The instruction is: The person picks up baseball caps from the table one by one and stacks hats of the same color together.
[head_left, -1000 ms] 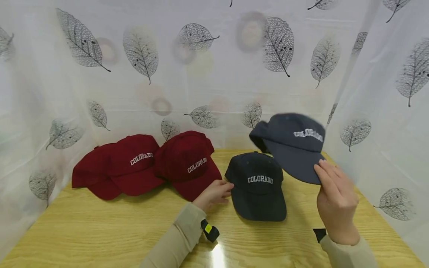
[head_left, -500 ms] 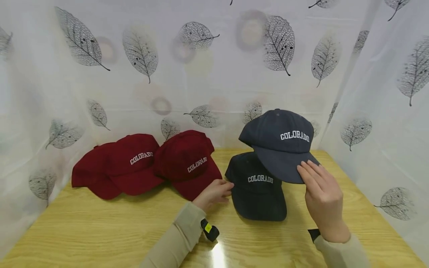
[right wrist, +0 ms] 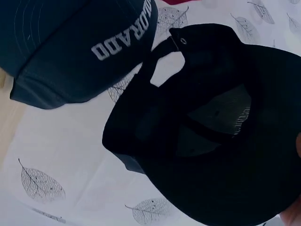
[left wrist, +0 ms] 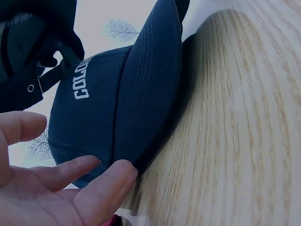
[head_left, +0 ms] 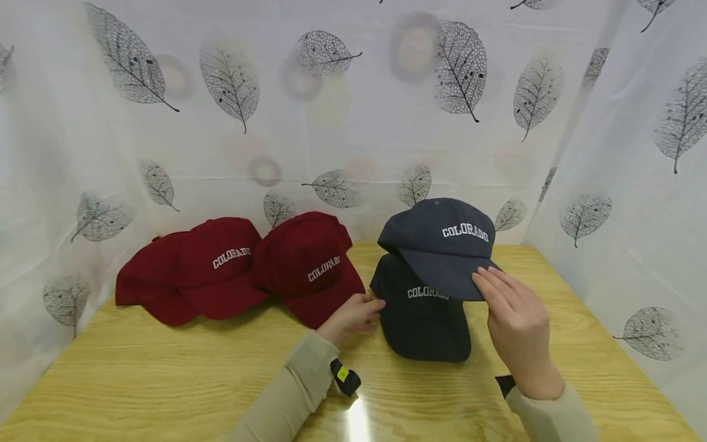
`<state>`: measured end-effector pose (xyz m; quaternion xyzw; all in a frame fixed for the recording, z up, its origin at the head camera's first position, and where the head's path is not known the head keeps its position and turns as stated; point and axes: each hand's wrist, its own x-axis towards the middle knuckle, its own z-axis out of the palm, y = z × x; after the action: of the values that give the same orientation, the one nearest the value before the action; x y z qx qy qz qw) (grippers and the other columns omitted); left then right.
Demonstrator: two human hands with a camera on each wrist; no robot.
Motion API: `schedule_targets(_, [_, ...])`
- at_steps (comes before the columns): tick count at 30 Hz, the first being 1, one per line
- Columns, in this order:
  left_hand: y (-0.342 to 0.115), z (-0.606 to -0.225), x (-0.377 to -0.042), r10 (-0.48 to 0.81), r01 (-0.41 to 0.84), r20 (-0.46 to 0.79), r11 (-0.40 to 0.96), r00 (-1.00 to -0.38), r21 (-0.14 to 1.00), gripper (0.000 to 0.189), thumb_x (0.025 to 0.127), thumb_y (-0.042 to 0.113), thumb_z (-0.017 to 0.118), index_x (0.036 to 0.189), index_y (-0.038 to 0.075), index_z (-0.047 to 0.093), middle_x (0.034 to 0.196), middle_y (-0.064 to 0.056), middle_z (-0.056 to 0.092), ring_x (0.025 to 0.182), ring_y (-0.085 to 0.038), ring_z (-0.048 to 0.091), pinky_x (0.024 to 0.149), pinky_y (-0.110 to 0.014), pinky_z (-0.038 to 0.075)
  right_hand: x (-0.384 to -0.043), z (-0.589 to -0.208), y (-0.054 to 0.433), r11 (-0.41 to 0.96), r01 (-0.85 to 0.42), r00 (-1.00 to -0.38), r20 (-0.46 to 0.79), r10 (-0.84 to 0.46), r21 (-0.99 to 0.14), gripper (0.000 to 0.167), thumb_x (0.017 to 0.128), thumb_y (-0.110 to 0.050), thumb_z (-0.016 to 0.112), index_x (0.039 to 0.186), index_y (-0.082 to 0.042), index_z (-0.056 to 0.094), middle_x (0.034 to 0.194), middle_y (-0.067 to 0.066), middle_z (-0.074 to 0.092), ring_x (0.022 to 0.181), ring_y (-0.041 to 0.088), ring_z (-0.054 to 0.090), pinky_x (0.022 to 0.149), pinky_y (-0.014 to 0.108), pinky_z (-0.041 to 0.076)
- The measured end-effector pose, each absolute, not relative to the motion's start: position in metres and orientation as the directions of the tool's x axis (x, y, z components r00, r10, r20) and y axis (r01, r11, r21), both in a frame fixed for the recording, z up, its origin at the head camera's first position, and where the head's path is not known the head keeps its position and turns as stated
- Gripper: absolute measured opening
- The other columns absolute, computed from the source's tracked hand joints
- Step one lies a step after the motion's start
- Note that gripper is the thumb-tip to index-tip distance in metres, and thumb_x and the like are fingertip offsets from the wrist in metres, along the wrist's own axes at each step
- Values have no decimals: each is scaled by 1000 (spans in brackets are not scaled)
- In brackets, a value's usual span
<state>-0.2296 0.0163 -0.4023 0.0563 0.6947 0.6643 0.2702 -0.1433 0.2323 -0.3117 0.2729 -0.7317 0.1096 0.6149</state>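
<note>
Shifted left and lowered since earlier frame: upper cap (head_left: 442, 230), pinched at brim by right hand (head_left: 518, 325), overlapping lower cap (head_left: 425, 328) on table (head_left: 188, 380); whether touching, unclear. Placed at lower cap's left edge: left hand (head_left: 352, 317), thumb and fingers apart. Grouped at left: red caps (head_left: 306, 264).

Leaf-print curtains (head_left: 375, 123) enclose a wooden table (head_left: 166, 380), booth-like.
</note>
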Motion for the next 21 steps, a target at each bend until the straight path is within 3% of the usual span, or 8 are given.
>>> schedule_targets(7, [16,-404,-231,437,-282,-296,98,-849,954,52,91,19,49,130,-11,32,131,-26,35,115,-37,40,83,-43,43,-152,-326,232,822,-531,-229,899,-372,205,27,76,15,48,92,4,67,90,17,65,83,33,60,69,43,47])
schedule_targets(12, [18,-404,-231,438,-291,-311,114,-843,950,53,91,19,49,131,-11,31,133,-26,33,117,-37,38,85,-45,41,-153,-339,235,829,-521,-406,797,-448,201,36,65,16,56,97,2,66,95,17,64,87,32,59,73,43,46])
schedule_targets(15, [19,-405,-231,451,-296,-311,106,-836,949,44,91,18,48,124,-9,38,97,-18,55,91,-25,53,77,-37,44,-154,-344,236,821,-533,-469,736,-488,204,39,63,15,57,99,1,66,97,17,63,88,33,59,72,43,47])
schedule_targets(17, [18,-404,-231,447,-295,-311,108,-839,949,43,91,18,48,124,-9,39,92,-11,53,84,-19,51,75,-36,45,-155,-346,236,817,-541,-501,705,-502,197,38,63,12,61,99,0,66,98,17,63,88,34,59,70,43,48])
schedule_targets(18, [18,-405,-231,447,-297,-312,106,-838,949,40,91,18,48,120,-8,41,81,-7,48,74,-15,45,70,-33,43,-156,-346,236,816,-544,-521,684,-510,194,38,64,11,62,100,0,66,98,17,63,88,34,59,70,43,48])
schedule_targets(19, [18,-405,-232,445,-296,-312,107,-839,949,39,91,17,48,120,-8,42,80,-6,46,73,-14,42,69,-33,43,-155,-346,235,815,-548,-538,666,-517,190,38,64,9,65,100,-1,66,99,18,63,89,34,59,68,43,48])
schedule_targets(21, [18,-405,-231,437,-299,-316,109,-842,948,46,91,17,49,127,-9,38,105,-15,50,91,-21,51,77,-38,45,-155,-346,235,816,-547,-587,611,-532,186,39,63,5,70,101,-3,66,100,17,63,90,33,59,66,41,49])
